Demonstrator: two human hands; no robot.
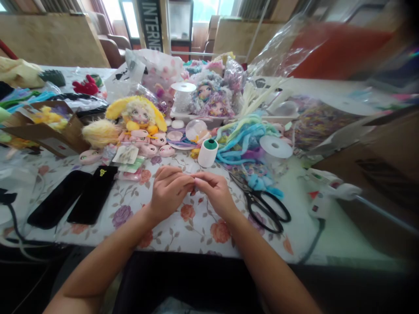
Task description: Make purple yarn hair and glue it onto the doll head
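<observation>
My left hand [169, 189] and my right hand [215, 192] meet over the floral tablecloth [193, 226], fingertips pinched together around something small that I cannot make out. Both hands are closed in a pinch. Just beyond them stands a white thread spool with a green top [208, 152]. Black scissors [262, 203] lie to the right of my right hand. Two black phones [73, 198] lie to the left of my left hand.
Doll heads with yellow hair [137, 113] and pastel hair [209, 98], pink doll faces [153, 146], a heap of blue and green yarn [242, 139], a clear spool [276, 150], a glue gun [327, 192], a cardboard box [42, 126] and plastic bags crowd the table's far half.
</observation>
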